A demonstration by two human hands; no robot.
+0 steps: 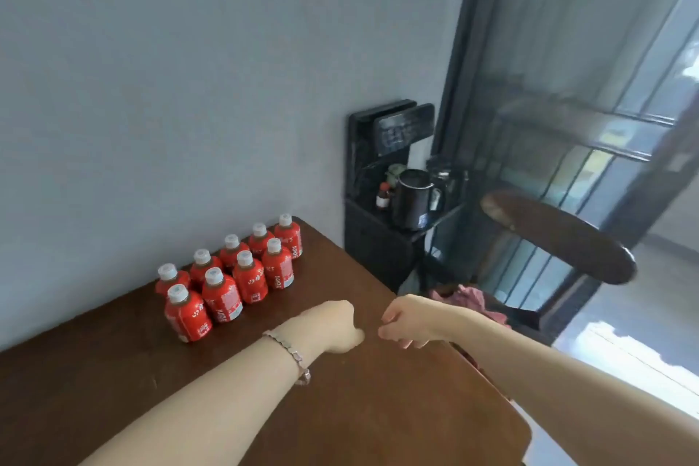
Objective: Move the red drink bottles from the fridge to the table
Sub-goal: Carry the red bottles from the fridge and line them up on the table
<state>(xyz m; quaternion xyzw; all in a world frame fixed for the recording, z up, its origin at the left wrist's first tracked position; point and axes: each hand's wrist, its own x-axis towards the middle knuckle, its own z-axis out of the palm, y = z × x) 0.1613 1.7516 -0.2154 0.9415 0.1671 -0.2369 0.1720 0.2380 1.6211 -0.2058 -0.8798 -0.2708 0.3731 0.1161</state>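
We see 9 upright red plastic white-capped drink bottles (249,282) on the brown wooden table (113,371), far-left of both clenched, empty fists; left hand (334,327) nearer than right hand (404,322).

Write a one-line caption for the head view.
Nine red drink bottles stand in two rows on the brown table; left hand and right hand, both empty, curled above it.

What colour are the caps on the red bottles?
White caps on the red bottles, seen in the head view.
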